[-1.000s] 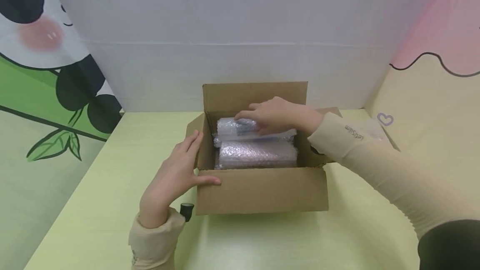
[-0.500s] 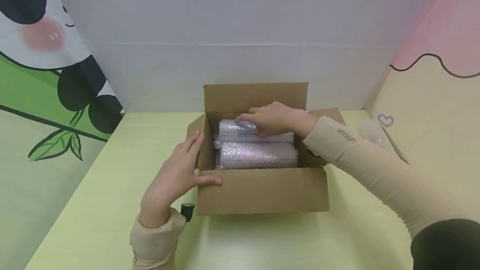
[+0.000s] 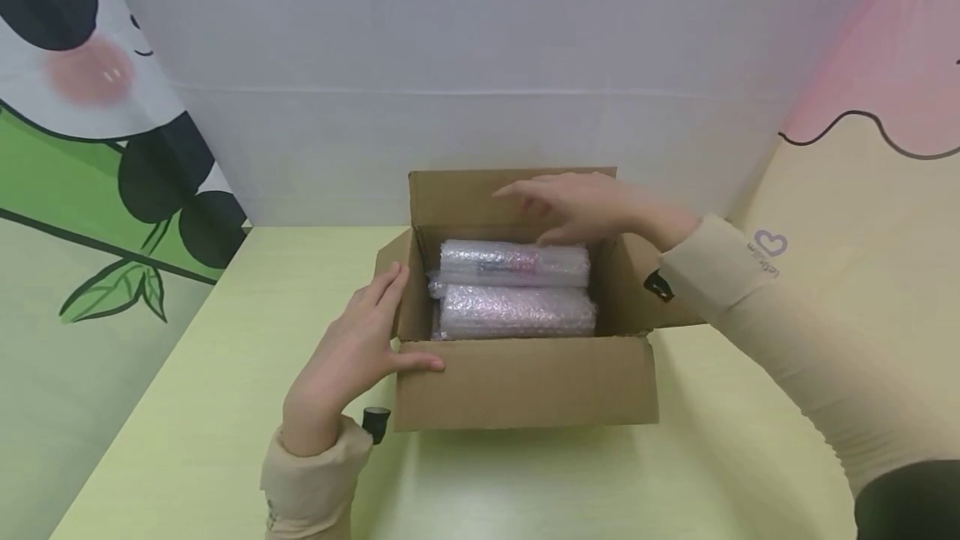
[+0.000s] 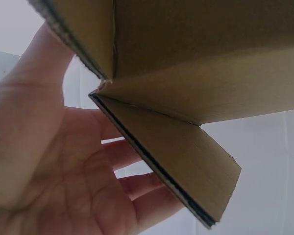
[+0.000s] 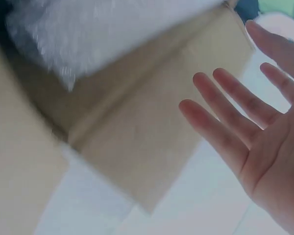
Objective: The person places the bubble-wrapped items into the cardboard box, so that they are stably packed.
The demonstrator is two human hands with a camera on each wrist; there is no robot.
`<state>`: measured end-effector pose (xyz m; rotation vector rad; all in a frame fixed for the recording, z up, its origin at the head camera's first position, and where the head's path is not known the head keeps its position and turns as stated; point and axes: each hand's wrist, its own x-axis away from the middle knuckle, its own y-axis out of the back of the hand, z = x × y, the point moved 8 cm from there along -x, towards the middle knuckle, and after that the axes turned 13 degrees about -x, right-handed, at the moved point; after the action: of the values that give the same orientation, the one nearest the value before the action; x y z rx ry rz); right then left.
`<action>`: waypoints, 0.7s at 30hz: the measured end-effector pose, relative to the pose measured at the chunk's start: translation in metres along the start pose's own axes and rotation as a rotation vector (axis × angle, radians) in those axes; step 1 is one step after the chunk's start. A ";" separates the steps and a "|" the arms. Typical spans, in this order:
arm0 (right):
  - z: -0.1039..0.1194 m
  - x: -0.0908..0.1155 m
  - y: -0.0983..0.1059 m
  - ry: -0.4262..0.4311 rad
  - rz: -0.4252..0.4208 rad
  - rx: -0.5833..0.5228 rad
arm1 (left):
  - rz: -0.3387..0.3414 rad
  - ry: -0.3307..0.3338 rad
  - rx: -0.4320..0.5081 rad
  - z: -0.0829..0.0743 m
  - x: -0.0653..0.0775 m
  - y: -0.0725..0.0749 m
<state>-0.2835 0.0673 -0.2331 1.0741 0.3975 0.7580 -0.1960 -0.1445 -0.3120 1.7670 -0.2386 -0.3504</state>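
Observation:
An opened cardboard box [image 3: 525, 382] stands on the table with its flaps spread. Inside it lie two bubble-wrapped bundles [image 3: 517, 311], one behind the other; the rear bundle [image 3: 555, 265] shows a pink patch through the wrap. My left hand [image 3: 348, 348] rests against the box's left side, thumb along the front flap and fingers behind the left flap [image 4: 171, 152] in the left wrist view. Above the rear part of the box hovers my right hand [image 3: 585, 202], holding nothing. Its fingers are spread in the right wrist view, apart from the bubble wrap [image 5: 103, 34].
The pale yellow-green table [image 3: 187, 407] extends around the box. A white wall [image 3: 480, 65] rises behind it, and printed cartoon panels flank both sides. The box's back flap [image 3: 465, 198] stands upright, while its right flap [image 3: 633, 265] leans outward beneath the right forearm.
My right hand has come off the rear bubble-wrapped bundle and moved up and to the right. The bundle stays in the box. My left hand keeps its place.

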 end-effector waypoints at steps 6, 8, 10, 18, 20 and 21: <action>-0.032 0.041 0.036 -0.052 -0.127 -0.127 | 0.001 0.004 -0.004 0.001 0.000 0.001; -0.051 0.057 0.044 -0.100 -0.171 -0.121 | 0.002 0.004 -0.006 0.001 0.000 0.001; -0.073 0.073 0.049 -0.155 -0.208 -0.117 | 0.004 0.006 -0.004 0.001 0.000 0.001; -0.175 0.132 0.038 -0.403 -0.244 -0.092 | 0.006 0.010 -0.006 0.001 -0.001 0.000; -0.199 0.146 0.028 -0.479 -0.229 -0.096 | 0.006 0.010 -0.007 0.001 -0.001 0.000; -0.210 0.153 0.022 -0.515 -0.222 -0.097 | 0.006 0.010 -0.007 0.001 -0.001 0.000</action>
<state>-0.3189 0.3184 -0.2961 1.0688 0.0363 0.2826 -0.1972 -0.1456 -0.3121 1.7609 -0.2351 -0.3374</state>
